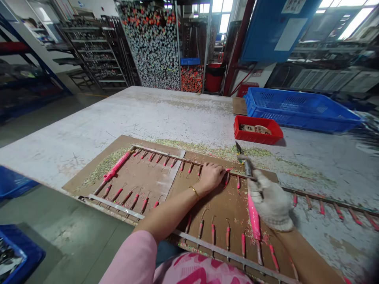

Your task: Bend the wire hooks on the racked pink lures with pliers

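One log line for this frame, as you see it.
left hand on metal rail | right hand gloved, gripping pink-handled tool at rail | brown board beneath

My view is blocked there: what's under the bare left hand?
The left hand lies on the thin metal rail, beside the gloved right hand gripping a pink-handled tool. Pink-coated pieces show either side; the rail stretch and any pieces beneath the palm are covered.
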`<state>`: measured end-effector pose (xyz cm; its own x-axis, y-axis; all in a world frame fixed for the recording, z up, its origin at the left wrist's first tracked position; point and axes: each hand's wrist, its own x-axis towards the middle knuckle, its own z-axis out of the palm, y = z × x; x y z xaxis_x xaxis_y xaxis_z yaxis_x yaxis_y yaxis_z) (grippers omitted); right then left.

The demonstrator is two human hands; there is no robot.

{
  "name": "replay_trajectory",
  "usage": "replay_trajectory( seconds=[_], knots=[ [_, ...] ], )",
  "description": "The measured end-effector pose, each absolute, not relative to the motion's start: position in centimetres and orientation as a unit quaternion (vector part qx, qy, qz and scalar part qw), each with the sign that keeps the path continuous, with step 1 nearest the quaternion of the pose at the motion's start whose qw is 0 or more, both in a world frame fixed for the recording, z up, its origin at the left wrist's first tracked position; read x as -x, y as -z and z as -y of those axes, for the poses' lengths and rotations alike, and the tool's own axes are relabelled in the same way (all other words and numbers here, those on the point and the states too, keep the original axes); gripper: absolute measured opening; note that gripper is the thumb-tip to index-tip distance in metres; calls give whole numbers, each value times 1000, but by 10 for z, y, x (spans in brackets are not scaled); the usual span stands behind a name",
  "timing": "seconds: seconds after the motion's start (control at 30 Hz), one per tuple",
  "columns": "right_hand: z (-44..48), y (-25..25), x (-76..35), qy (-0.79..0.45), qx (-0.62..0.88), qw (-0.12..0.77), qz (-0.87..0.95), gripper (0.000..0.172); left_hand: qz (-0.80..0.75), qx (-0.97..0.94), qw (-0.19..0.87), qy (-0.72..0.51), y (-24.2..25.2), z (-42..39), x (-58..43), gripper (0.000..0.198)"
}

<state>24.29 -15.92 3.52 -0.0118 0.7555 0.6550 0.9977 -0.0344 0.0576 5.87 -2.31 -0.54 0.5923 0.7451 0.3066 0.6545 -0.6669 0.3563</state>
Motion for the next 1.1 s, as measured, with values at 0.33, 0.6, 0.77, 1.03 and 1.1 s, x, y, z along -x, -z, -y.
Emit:
replay_trajectory(
  seconds=[0.33, 0.6, 0.77, 1.03, 1.1],
  knots=[
    [161, -38, -253, 301, 662, 255, 637, 41, -401, -882, 110, -219, 7, 23, -59, 24],
    [150, -20, -249, 208, 640, 151, 724, 38, -412, -875, 111, -226, 9, 21, -59, 21],
    [152, -19, -249, 187, 650, 156, 720, 40, -410, -874, 112, -236, 9, 22, -59, 19],
    [162, -36, -247, 307, 623, 253, 674, 34, -414, -869, 138, -233, 4, 24, -59, 21],
    [161, -36, -247, 294, 633, 203, 687, 35, -416, -867, 136, -237, 6, 24, -60, 19]
  ],
)
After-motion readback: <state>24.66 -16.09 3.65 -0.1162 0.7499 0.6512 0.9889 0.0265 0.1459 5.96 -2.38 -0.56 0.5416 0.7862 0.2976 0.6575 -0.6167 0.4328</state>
